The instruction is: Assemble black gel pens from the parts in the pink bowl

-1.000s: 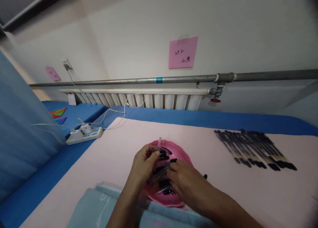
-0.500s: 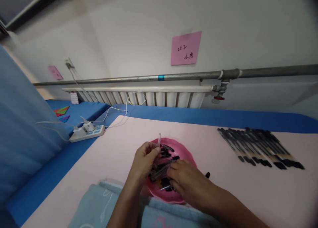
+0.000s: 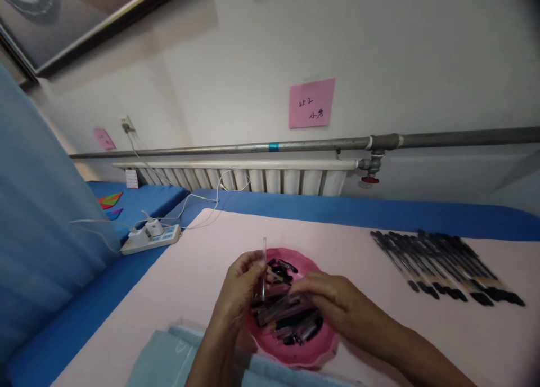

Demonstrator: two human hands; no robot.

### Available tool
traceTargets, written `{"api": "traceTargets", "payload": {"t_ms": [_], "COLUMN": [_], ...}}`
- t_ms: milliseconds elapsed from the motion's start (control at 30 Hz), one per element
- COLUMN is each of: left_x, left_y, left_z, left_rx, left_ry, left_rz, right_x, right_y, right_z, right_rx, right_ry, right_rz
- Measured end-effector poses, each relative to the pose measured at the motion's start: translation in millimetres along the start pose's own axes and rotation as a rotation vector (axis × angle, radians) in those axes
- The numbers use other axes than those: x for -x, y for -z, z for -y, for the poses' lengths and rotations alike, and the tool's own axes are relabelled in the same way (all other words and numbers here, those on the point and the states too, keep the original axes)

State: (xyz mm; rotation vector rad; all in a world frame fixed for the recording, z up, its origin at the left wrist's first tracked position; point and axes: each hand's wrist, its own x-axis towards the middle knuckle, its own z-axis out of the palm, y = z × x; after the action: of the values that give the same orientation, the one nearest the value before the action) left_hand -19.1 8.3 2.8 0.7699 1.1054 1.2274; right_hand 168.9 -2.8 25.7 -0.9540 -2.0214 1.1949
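Over pink paper (image 3: 169, 286), the left hand (image 3: 240, 286) pinched a tube (image 3: 264, 249); the right hand (image 3: 350, 311), loosely parted, had uncovered more pen parts (image 3: 276, 310).

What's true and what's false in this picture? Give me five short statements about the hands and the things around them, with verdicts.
1. The left hand holds a clear tube upright. True.
2. The right hand rests on the row of pens. False: it is over the dish, to the left of that row.
3. The dish is pink and holds black and clear pieces. True.
4. The power strip has nothing plugged into it. False: white plugs sit in it.
5. A pink note is stuck on the wall. True.
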Motion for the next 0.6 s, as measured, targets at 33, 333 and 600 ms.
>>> {"api": "traceTargets", "payload": {"t_ms": [33, 333, 600], "left_x": [0, 6, 12], "left_y": [0, -6, -10], "left_z": [0, 2, 4], "left_rx": [0.020, 0.049, -0.079], "left_ry": [0.025, 0.085, 0.101], "left_rz": [0.022, 0.186, 0.344], "right_x": [1, -1, 2], "right_y": [4, 21, 21], "right_z": [-1, -9, 2], "right_rx": [-0.132, -0.536, -0.669], "right_ry": [-0.080, -0.149, -0.036], "right_rz": [-0.044, -0.536, -0.689]}}
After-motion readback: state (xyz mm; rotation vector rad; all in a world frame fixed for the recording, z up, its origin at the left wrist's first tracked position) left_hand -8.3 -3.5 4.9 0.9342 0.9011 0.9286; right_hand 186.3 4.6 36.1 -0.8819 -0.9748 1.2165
